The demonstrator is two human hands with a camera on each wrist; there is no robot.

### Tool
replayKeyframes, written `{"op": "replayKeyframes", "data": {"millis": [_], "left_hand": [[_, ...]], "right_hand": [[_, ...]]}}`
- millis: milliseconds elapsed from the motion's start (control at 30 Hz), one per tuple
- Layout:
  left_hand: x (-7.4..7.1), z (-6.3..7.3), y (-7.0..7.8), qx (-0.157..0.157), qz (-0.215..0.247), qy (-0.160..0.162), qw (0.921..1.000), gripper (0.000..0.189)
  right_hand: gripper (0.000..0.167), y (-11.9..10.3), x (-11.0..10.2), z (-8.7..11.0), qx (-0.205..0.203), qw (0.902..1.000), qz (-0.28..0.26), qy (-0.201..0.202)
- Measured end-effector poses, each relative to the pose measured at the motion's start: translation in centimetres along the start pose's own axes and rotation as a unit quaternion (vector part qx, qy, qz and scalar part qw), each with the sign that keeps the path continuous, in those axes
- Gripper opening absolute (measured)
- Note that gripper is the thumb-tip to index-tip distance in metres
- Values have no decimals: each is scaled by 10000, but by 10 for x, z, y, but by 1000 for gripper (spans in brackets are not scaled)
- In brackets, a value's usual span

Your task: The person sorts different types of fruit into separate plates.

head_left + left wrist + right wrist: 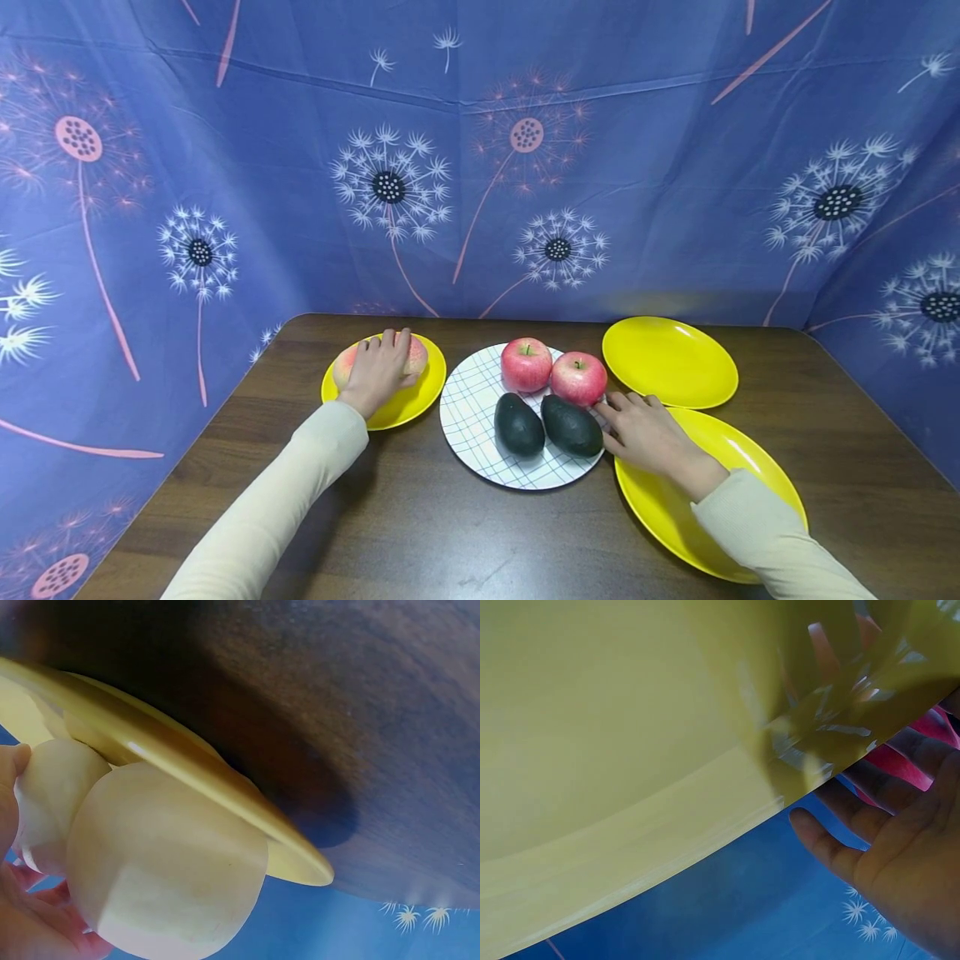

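Two peaches lie on a small yellow plate [390,419] at the left. My left hand [375,377] reaches over them, its thumb and fingers around the right peach [416,357]. The left peach [344,367] sits beside that hand; a large pale peach [169,859] fills the near part of the left wrist view. At the right, my right hand [648,433] hovers over a large yellow plate [757,475], fingers spread and holding nothing. Its fingertips are near an avocado [572,427] and a red apple [579,379]; whether they touch is unclear.
A white checked plate [472,417] in the middle bears the fruit, including another apple [527,364] and another avocado [519,426]. A second yellow plate [670,362] stands at the back right. Blue patterned cloth [465,167] hangs behind the wooden table [450,542].
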State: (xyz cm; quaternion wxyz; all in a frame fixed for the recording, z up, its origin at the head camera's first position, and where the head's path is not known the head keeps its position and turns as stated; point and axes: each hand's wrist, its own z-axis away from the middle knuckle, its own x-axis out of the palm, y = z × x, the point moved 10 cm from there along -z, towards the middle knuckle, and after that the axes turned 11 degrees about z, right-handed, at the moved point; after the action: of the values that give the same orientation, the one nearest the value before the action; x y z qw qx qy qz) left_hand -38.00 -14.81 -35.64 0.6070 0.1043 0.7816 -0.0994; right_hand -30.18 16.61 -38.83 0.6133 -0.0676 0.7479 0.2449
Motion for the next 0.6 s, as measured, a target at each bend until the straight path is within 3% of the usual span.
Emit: {"op": "replayKeyframes", "data": {"millis": [600], "left_hand": [[4,-1,-2,-70,202,-107,9997,78]], "right_hand": [[48,1,3,0,7,10000,8,-49]]}}
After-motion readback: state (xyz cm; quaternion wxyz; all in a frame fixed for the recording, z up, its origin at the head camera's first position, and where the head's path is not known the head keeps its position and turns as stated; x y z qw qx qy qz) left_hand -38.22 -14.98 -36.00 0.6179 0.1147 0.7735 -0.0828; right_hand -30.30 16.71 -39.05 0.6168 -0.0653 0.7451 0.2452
